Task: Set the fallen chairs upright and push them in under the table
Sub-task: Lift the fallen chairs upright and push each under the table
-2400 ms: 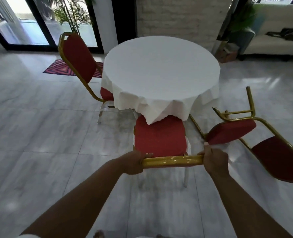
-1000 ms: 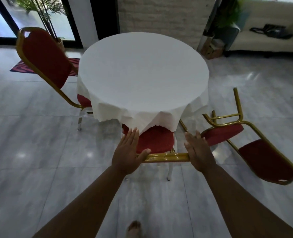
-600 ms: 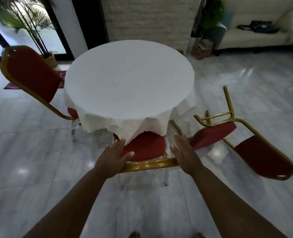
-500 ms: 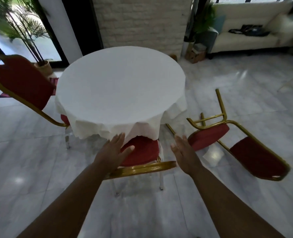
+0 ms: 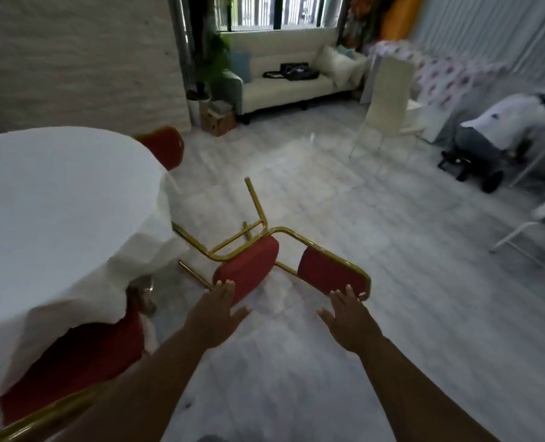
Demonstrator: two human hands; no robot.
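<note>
Both hands have left the first chair (image 5: 73, 362), now pushed under the table (image 5: 57, 218) at its near edge. The left hand (image 5: 215, 314) and right hand (image 5: 349, 317), fingers spread and empty, reach toward the fallen chair (image 5: 264, 263) lying on its side on the floor beside the table's right edge; it probably comes next.

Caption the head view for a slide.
Both open hands reach toward the fallen chair beside the table.

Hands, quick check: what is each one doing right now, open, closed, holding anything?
Left hand: open, fingers spread, empty, reaching toward the fallen chair.
Right hand: open, empty, near the chair's backrest, not gripping.
</note>
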